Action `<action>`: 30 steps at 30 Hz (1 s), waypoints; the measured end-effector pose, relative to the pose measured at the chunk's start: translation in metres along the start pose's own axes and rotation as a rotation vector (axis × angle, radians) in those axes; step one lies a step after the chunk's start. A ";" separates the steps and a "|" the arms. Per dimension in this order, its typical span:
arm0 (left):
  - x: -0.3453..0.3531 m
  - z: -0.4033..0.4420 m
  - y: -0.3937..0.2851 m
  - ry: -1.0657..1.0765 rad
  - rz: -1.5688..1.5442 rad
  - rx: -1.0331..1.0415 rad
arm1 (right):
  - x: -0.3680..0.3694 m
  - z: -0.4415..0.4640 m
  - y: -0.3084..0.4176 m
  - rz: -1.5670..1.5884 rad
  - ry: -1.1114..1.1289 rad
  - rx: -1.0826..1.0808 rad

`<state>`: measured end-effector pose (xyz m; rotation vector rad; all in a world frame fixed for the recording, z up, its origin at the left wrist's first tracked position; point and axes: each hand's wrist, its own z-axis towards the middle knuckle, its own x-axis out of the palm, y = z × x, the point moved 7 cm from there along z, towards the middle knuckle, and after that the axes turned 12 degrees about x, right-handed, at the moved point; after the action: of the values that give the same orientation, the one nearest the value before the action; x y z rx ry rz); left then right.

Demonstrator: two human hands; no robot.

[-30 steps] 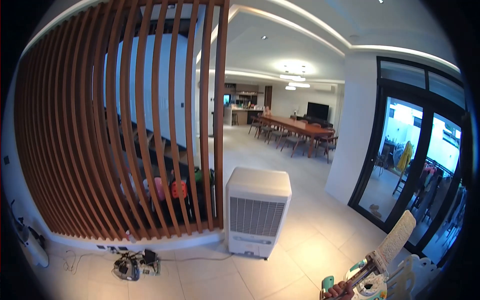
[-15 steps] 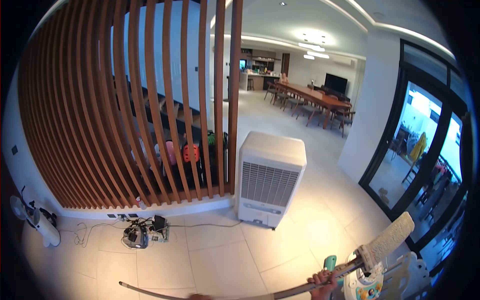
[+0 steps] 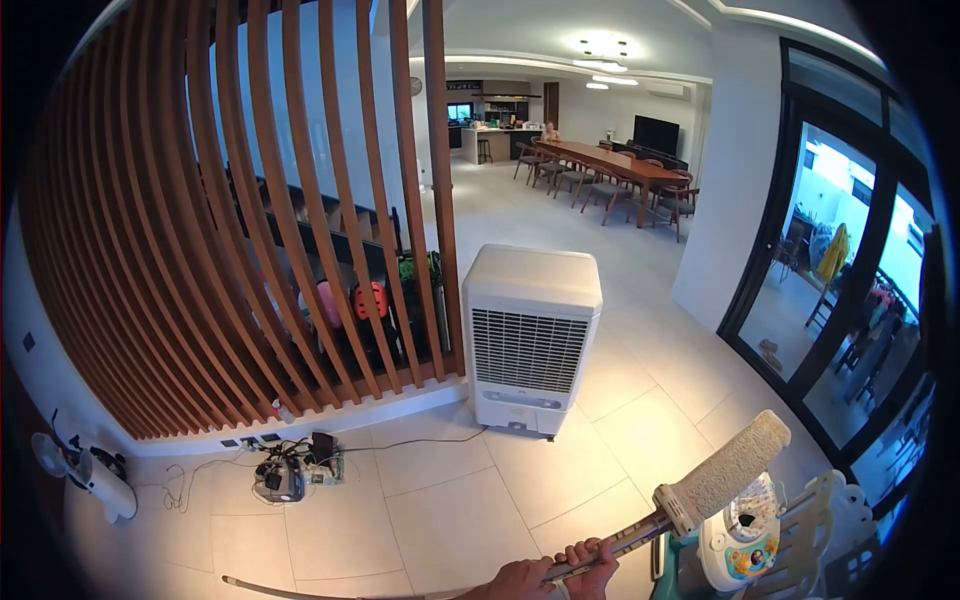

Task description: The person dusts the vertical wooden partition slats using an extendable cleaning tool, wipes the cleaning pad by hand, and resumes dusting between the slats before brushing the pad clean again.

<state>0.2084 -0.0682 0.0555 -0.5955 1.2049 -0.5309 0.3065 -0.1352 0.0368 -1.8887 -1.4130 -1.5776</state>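
A long-handled mop (image 3: 625, 537) with a beige, textured, fuzzy head (image 3: 735, 465) slants across the bottom of the head view. Its head points up to the right, and the thin far end of the pole shows at the lower left. My right hand (image 3: 588, 568) is wrapped around the pole below the head. Close beside it on the left, my left hand (image 3: 522, 580) is also closed on the pole; some of its fingers are hidden. A white and teal baby walker (image 3: 738, 545) stands on the floor behind and below the mop head.
A white air cooler (image 3: 532, 340) stands ahead on the tiled floor. Cables and a grey device (image 3: 282, 480) lie by the wooden slat screen (image 3: 240, 230). White plastic panels (image 3: 810, 535) are at the right, near the glass door (image 3: 810, 260). Farther back, a person (image 3: 550, 133) is by a long table (image 3: 610, 160).
My left hand has moved right along the pole, close to my right hand. The mop head has shifted left and now shows a rounder side. The view has turned slightly.
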 end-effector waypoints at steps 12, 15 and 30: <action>-0.341 0.053 0.034 -0.157 -0.063 -0.256 | -0.017 0.006 -0.004 0.040 -0.129 0.043; -0.561 0.073 0.013 -0.761 -0.067 -0.178 | -0.020 0.002 0.005 0.085 -0.092 0.042; -0.262 -0.311 0.154 -0.871 -0.584 -1.015 | -0.010 0.042 0.034 -0.039 0.036 -0.090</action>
<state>-0.1519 0.1753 0.0581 -1.8516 0.3551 -0.0401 0.3591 -0.1250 0.0254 -1.8827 -1.3936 -1.7122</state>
